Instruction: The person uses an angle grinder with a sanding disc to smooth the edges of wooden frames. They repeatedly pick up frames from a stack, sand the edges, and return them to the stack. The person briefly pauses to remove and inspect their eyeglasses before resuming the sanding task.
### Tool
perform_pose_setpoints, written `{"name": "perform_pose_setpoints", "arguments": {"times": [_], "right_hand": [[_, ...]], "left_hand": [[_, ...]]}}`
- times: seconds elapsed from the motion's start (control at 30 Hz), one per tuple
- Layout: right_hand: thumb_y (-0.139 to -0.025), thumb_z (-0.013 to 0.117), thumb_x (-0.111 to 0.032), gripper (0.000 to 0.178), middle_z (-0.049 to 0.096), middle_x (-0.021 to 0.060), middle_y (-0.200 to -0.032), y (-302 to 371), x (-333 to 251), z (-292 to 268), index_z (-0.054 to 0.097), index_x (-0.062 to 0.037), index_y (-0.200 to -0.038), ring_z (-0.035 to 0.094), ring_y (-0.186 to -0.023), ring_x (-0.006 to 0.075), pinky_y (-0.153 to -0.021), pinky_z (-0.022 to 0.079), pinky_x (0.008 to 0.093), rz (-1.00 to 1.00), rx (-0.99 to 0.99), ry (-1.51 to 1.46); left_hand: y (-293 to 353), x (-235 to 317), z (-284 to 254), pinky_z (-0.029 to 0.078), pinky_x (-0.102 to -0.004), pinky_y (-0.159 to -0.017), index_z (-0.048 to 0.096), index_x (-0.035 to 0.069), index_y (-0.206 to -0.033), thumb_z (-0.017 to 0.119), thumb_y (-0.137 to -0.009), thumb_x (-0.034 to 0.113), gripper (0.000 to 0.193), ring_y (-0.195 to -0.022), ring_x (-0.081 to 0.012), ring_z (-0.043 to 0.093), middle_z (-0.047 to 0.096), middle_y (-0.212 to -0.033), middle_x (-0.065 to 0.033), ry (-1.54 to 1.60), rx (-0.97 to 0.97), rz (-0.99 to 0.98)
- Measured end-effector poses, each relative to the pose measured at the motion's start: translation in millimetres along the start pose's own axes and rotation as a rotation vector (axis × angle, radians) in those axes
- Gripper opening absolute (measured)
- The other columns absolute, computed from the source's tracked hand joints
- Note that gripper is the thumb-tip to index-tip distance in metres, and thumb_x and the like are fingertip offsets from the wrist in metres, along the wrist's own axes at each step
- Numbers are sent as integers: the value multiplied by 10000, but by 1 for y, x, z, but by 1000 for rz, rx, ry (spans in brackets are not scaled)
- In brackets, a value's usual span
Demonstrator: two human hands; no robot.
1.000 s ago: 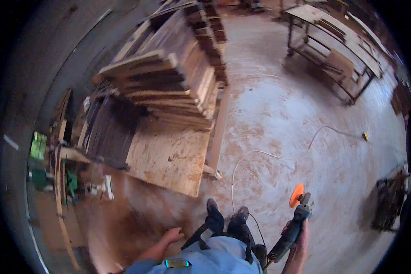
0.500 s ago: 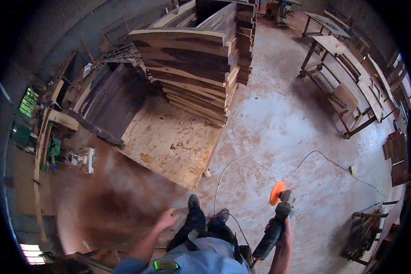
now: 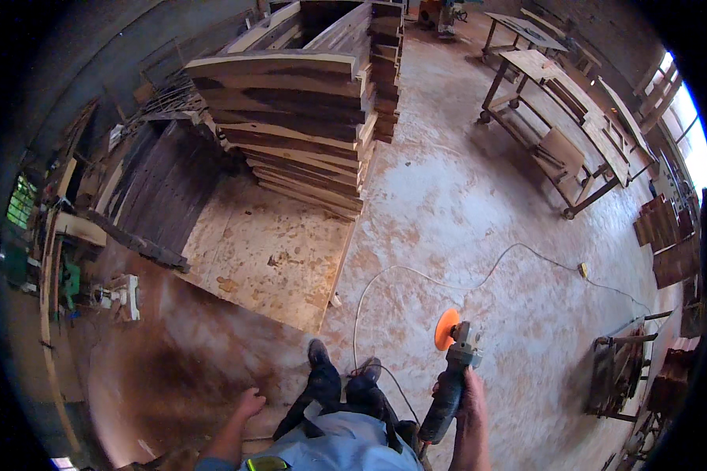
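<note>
As your right hand [image 3: 471, 392] grips the sander [image 3: 445, 395] beside your legs [image 3: 327, 385], you're apparently carrying it; stepping calls for minding the cord [image 3: 357, 334]. Whether your left hand [image 3: 251, 402] is clenched, I can't tell.

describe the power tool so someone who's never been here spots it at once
From the tall wooden stack at upper left, go down and right across the floor to the right hand. It grips the power tool, long and dark with a grey head. Its bright orange disc sets it apart from the pale cord.
</note>
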State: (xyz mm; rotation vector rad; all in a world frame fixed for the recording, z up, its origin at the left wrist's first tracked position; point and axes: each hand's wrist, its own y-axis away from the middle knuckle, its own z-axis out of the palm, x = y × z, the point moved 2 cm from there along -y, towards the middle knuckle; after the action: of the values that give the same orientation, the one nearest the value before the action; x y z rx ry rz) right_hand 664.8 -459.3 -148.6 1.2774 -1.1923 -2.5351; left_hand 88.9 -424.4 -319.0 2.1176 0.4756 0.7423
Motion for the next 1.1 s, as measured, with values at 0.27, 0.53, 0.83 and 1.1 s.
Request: {"name": "perform_pose_setpoints", "arguments": {"times": [0.27, 0.53, 0.83, 1.1], "right_hand": [[-884, 581, -530, 548, 633, 154, -789, 5, 5, 1, 499, -37, -1108, 655, -625, 277, -554, 563, 408, 62, 37, -29], [-908, 534, -547, 545, 635, 156, -808, 8, 4, -3, 496, -48, -1125, 658, -640, 278, -574, 568, 413, 58, 64, -26], [-892, 553, -560, 562, 626, 150, -796, 0, 14, -18, 506, -33, -1081, 654, -627, 281, -547, 562, 410, 45, 47, -102], [-880, 575, -561, 574, 626, 156, -791, 3, 8, -31, 493, -33, -1089, 652, -619, 292, -541, 562, 415, 26, 86, -115]], "left_hand": [[16, 59, 0, 509, -406, -863, 537, 29, -1309, 623, -832, 330, 571, -976, -309, 660, 672, -1073, -202, -125, 95, 219], [17, 100, 0, 496, -402, -893, 546, 44, -1304, 638, -820, 365, 588, -1038, -316, 635, 652, -1136, -196, -94, -13, 88], [6, 121, -22, 485, -407, -918, 568, 30, -1256, 608, -857, 311, 489, -1068, -340, 614, 627, -1175, -222, -252, 48, 197], [86, 500, -117, 487, -431, -725, 383, 82, -1431, 554, -882, 177, 582, -808, -361, 624, 640, -885, -182, -40, 416, 875]]}}
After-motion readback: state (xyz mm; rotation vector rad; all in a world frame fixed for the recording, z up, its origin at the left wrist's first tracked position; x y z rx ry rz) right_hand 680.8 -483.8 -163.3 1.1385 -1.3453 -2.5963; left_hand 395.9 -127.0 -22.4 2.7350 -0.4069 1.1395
